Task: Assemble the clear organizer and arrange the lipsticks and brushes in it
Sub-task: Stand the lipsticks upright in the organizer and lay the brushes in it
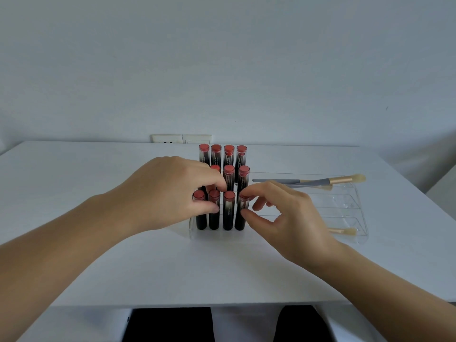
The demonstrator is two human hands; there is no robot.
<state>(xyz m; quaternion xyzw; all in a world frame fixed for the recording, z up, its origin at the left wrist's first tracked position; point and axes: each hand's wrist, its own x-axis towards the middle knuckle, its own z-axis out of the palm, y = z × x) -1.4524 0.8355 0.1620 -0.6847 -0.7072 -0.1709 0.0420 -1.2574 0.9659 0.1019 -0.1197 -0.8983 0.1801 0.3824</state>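
Item: lipsticks, approx. 12, stood in clear organizer (192, 230), centre of table (98, 255).
Left hand (172, 191): fingers curled, pinching front-row lipstick (214, 211).
Right hand (283, 213): thumb and forefinger lightly pinching front-right lipstick (241, 213).
Advice: press straight down, steady neighbours, don't tip row.
Axis: tubes upright, red ends up.
Brushes (320, 180) lay crosswise in right tray, bristles pointing right.

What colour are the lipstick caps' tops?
Coral red on the lipsticks, over dark bodies; clearest in the head view.
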